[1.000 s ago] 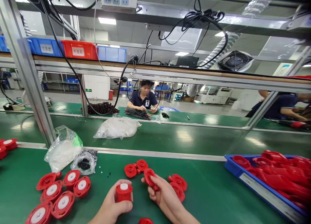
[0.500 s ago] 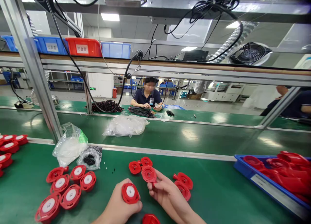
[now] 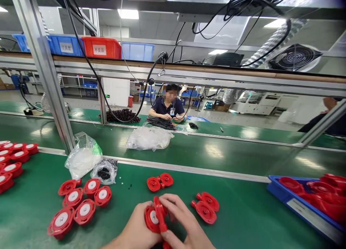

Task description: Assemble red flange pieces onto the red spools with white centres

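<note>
My left hand [image 3: 135,225] is wrapped round a red round housing [image 3: 151,220] with a white disc in its middle. Just right of it, my right hand [image 3: 186,220] grips a red cover [image 3: 160,211], turned edge-on against the front of the housing and partly hiding the white disc. Beyond the hands lie two red covers [image 3: 154,184] side by side. Another pair of red covers [image 3: 205,212] rests to the right. Several red housings with white discs [image 3: 84,211] stand at the left on the green table.
A blue tray [image 3: 302,205] of red parts stands at the right. Clear plastic bags [image 3: 83,157] lie at the back left, near a metal post [image 3: 50,76]. Across the bench a person [image 3: 168,106] sits with both hands on the far table.
My right hand has brought its red cover left and turned it edge-on against the housing in my left hand. The camera view has shifted slightly.
</note>
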